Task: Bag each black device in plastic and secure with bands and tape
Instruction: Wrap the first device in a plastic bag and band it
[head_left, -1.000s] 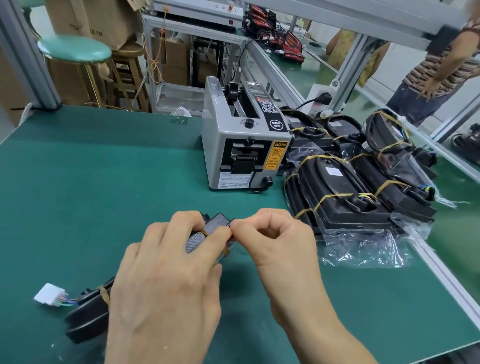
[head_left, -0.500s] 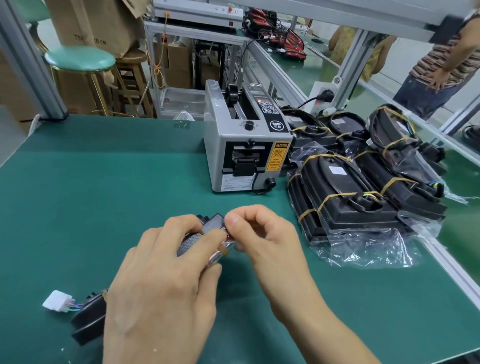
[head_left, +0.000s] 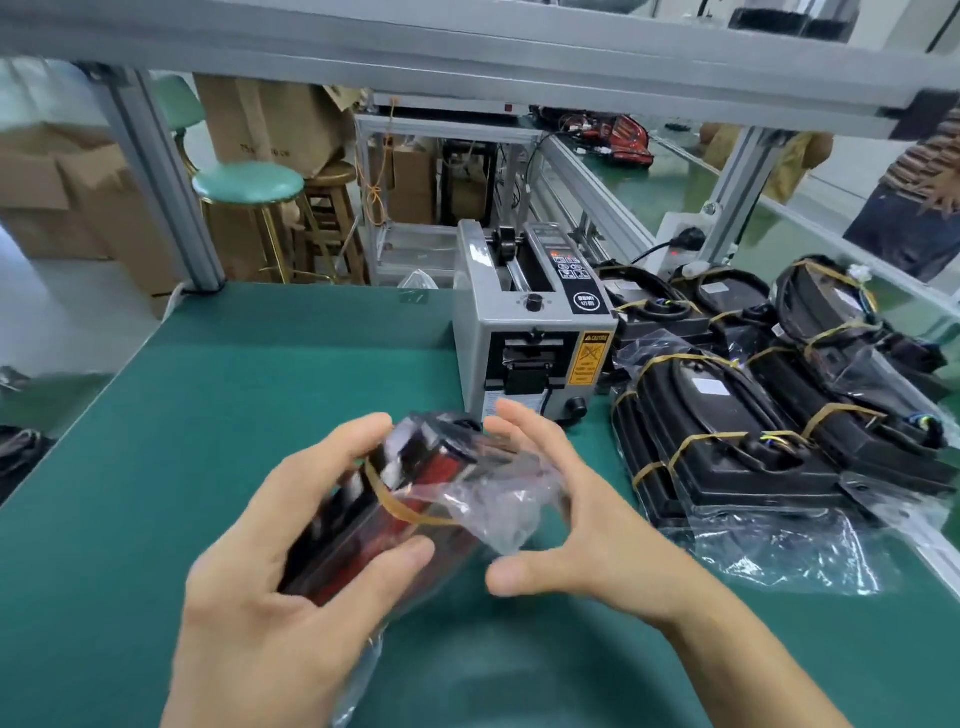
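Left hand grips black device, fingers curled round it, raised above green matte tabletop. Device glossy, boxy, red panel showing, inside clear crinkled plastic bag; tan rubber band round it. Right hand spread wide beside bag's loose end, fingers relaxed, holding nothing. Grey metal tape dispenser just behind. Pile of bagged, banded devices lies at right on tabletop.

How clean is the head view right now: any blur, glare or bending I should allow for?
Head view: the left hand and the bagged device it holds are motion-smeared; the plastic bag throws white glare; the tape dispenser is sharper; the frame beam bows from the wide lens.
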